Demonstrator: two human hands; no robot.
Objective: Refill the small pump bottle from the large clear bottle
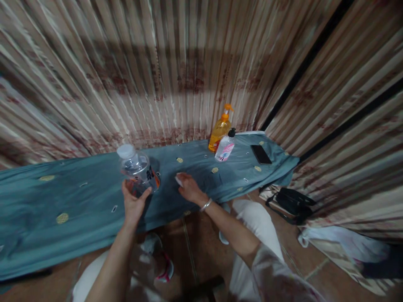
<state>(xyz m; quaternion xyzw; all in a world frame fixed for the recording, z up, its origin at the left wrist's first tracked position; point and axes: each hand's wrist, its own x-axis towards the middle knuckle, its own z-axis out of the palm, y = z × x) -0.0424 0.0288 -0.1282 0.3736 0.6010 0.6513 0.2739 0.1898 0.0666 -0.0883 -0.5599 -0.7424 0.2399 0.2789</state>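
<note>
My left hand (134, 201) is wrapped round the lower side of a large clear plastic bottle (138, 167). The bottle has a white screw cap and a black and orange label, and it tilts a little to the left. My right hand (189, 188) is closed over a small white thing (179, 179) like a folded tissue, low over the teal cloth (94, 188); most of that thing is hidden under the fingers. A silver bangle circles the right wrist. Between the two hands is a short stretch of cloth.
A pump bottle (217, 135) of orange liquid and a smaller clear bottle (224, 149) with a black pump stand at the back right. A black phone (261, 154) lies beyond them. Pleated curtains (189, 75) hang behind. A black bag (292, 203) sits on the floor.
</note>
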